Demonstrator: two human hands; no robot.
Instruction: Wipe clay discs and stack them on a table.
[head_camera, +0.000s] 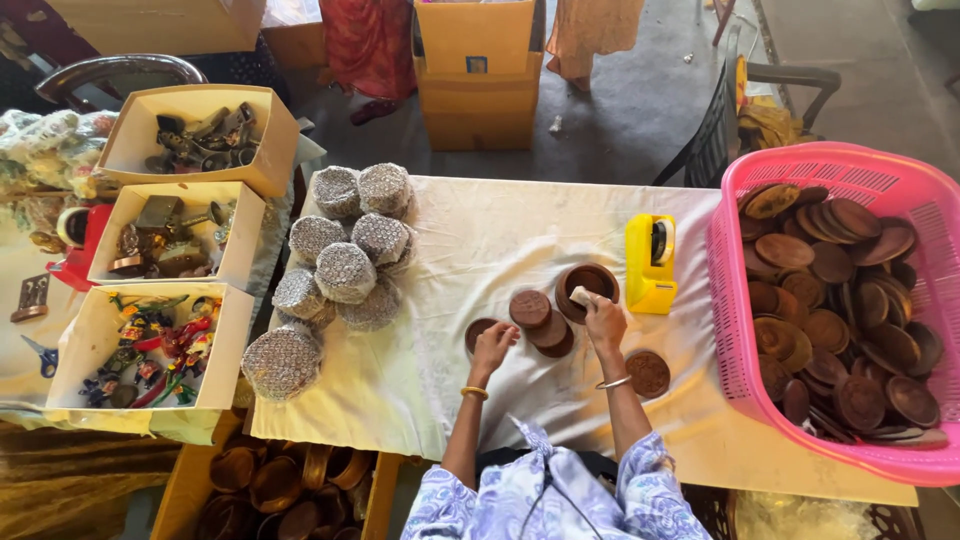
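White cloth (480, 240) covers the table. Left hand (493, 345), fingers loosely curled, touches a brown wooden lid (480, 330). Right hand (603, 318) pinches a small pale pad (581, 296) at the round wooden bowl (588, 285) beside stacked lids (540, 320).

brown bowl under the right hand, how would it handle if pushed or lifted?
The brown bowl looks rigid, probably carved wood, so it should not flex. It sits flat on the white cloth, so it will likely slide or drag the cloth, not roll. The right hand covers its rim easily; probably light.
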